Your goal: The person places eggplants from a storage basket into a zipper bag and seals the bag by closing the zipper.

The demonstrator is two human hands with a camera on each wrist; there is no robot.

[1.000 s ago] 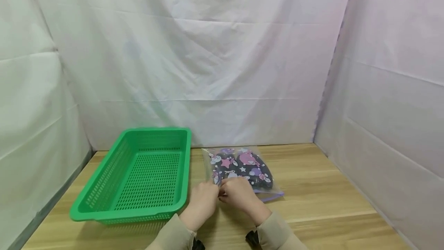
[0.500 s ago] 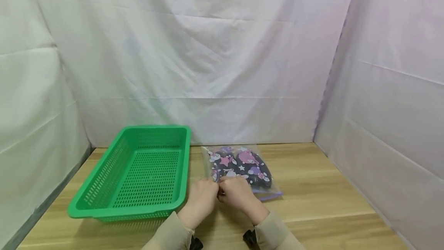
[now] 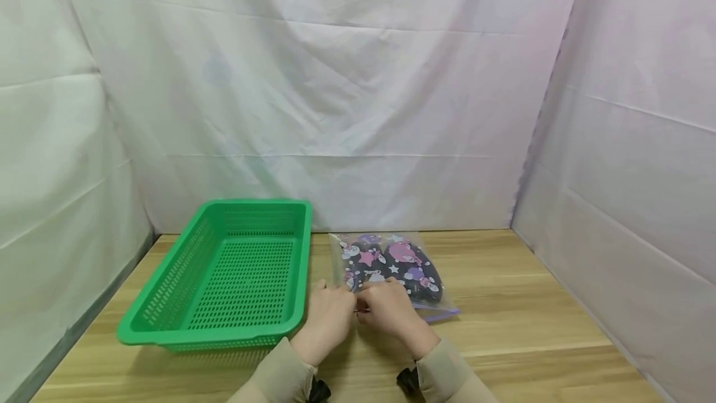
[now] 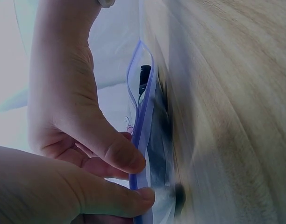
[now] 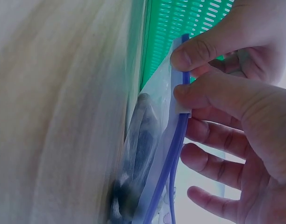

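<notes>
A clear zip bag [image 3: 411, 266] lies on the table, with dark contents showing a pink, purple and white cartoon print. Purple zip strips [image 5: 168, 161] run along its near edge. My left hand [image 3: 327, 316] pinches the left end of that edge between thumb and fingers. Right beside it, my right hand [image 3: 388, 310] pinches the same edge by a small white piece [image 5: 182, 111] on the zip; its other fingers are spread loosely in the right wrist view. Farther right, the bag's mouth [image 4: 141, 70] gapes, with the two strips apart.
A green perforated plastic basket [image 3: 306, 266] stands left of the bag, close to my left hand. The wooden table [image 3: 520, 316] stretches to the right. White cloth [image 3: 335, 92] hangs behind and at both sides.
Both hands keep their pinch on the bag's near edge. A finger of my left hand now sticks up more. The head view has shifted slightly; bag and basket stay in place.
</notes>
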